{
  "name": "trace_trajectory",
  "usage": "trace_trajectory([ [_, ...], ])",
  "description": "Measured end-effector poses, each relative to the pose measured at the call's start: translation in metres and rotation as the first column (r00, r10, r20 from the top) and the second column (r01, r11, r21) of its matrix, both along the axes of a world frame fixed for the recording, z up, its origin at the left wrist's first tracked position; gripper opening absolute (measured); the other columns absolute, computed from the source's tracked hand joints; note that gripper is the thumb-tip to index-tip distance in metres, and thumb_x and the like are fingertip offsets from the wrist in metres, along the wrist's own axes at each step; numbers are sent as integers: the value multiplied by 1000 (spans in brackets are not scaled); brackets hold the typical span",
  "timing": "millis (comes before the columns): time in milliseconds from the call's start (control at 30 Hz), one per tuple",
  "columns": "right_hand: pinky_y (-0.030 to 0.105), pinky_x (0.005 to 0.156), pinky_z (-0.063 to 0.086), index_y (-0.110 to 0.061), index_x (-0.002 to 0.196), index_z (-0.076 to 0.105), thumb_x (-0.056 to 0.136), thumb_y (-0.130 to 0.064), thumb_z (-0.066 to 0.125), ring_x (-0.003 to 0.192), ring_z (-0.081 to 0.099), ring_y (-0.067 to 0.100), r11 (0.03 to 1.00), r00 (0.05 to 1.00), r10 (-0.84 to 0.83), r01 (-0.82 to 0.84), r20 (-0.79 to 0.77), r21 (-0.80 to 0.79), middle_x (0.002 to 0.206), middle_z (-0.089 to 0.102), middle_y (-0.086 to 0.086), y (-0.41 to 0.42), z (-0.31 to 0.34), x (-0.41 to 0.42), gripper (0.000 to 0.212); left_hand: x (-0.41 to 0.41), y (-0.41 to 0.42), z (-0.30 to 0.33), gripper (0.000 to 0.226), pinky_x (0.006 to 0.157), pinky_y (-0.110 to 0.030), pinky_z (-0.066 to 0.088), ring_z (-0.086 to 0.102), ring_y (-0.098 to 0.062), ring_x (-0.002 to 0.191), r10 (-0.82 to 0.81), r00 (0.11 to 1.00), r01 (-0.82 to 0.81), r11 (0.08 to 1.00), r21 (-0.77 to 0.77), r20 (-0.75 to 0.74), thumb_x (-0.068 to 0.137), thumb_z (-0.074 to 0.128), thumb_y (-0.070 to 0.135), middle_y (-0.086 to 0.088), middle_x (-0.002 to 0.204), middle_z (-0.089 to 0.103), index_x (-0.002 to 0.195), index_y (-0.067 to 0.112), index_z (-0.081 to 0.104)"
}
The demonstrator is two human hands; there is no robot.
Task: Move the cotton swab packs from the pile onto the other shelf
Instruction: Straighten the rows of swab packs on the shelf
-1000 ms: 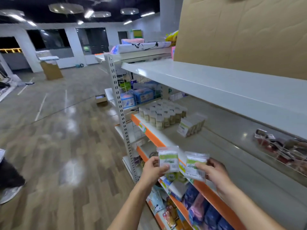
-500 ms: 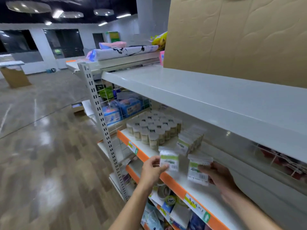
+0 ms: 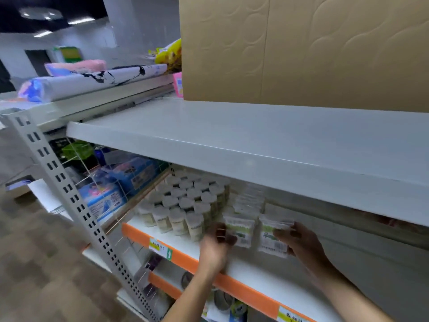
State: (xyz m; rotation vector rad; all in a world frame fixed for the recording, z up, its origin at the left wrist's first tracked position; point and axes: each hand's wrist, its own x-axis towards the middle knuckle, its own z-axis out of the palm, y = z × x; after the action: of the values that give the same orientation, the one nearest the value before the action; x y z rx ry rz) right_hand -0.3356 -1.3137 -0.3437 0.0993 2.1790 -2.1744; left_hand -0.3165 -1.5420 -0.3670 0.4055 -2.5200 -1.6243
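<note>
Nearest, both forearms enter from 6 o'clock and reach over the orange-edged shelf (image 3: pixel 243 288). Left hand (image 3: pixel 214 247) pinches one swab pack (image 3: pixel 239 231) by its left edge, fingers curled around it. Right hand (image 3: pixel 301 242), at 3 o'clock of the left, grasps a second pack (image 3: pixel 271 238) by its right side. Both packs stand upright just above the shelf surface, side by side; contact with the shelf cannot be determined. Directly behind them, at 12 o'clock, stands a row of packs (image 3: pixel 249 202). At 10 o'clock, capped jars (image 3: pixel 185 205) stand in a cluster. Farther up, a white shelf (image 3: pixel 232 135) carries a cardboard box (image 3: pixel 301 49).
</note>
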Motion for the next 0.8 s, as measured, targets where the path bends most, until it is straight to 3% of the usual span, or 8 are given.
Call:
trace_trajectory([
  [67, 41, 72, 57, -14, 103, 72, 82, -5, 77, 86, 75, 24, 999, 999, -45, 45, -3, -10, 91, 78, 5, -9, -1, 1, 23, -7, -3, -4, 20, 54, -11, 40, 57, 5, 62, -63, 998, 63, 997, -46, 1, 86, 74, 25, 8, 75, 63, 81, 31, 55],
  [167, 40, 73, 59, -14, 102, 71, 80, -6, 80, 84, 75, 23, 996, 996, -84, 85, 10, -9, 92, 78, 5, -18, -4, 4, 25, -14, -7, -7, 21, 66, -18, 49, 62, -1, 81, -105, 994, 106, 993, -50, 18, 88, 72, 27, 9, 91, 66, 98, 33, 54],
  [300, 22, 61, 57, -10, 101, 71, 79, -4, 80, 81, 75, 20, 991, 991, -134, 134, 8, 6, 92, 78, 7, -25, -11, 6, 25, -21, -10, -9, 30, 68, -9, 43, 61, 0, 89, -159, 987, 159, 987, -26, 0, 89, 72, 30, 8, 102, 66, 113, 25, 54],
  [433, 17, 59, 53, -9, 99, 72, 77, -4, 82, 79, 73, 19, 983, 984, -180, 180, -4, 41, 89, 78, 7, -32, -18, 5, 25, -27, -10, -9, 19, 68, -11, 46, 63, 1, 84, -197, 980, 196, 980, -45, -28, 88, 72, 26, 8, 94, 68, 96, 34, 56],
  [533, 14, 56, 50, -9, 98, 72, 75, -4, 84, 74, 73, 15, 979, 981, -195, 196, -22, 59, 85, 78, 4, -43, -24, 3, 26, -28, -11, -12, 24, 77, -23, 54, 65, -1, 84, -206, 975, 201, 977, -64, -80, 88, 73, 25, 9, 92, 70, 89, 40, 53],
  [667, 30, 68, 58, -12, 95, 71, 73, -5, 86, 83, 74, 22, 977, 978, -207, 208, -31, 56, 87, 77, 5, -61, -34, 1, 28, -25, -15, -13, 26, 80, -29, 57, 67, -4, 86, -252, 963, 247, 967, -60, -93, 88, 72, 21, 7, 94, 71, 96, 39, 55],
  [800, 16, 60, 53, -18, 92, 72, 71, -9, 88, 83, 72, 12, 967, 969, -237, 242, -63, 81, 86, 77, -2, -75, -41, -2, 28, -24, -21, -12, 26, 71, -14, 51, 64, 4, 82, -229, 968, 225, 973, -50, -100, 93, 64, 17, 8, 93, 69, 95, 38, 50],
])
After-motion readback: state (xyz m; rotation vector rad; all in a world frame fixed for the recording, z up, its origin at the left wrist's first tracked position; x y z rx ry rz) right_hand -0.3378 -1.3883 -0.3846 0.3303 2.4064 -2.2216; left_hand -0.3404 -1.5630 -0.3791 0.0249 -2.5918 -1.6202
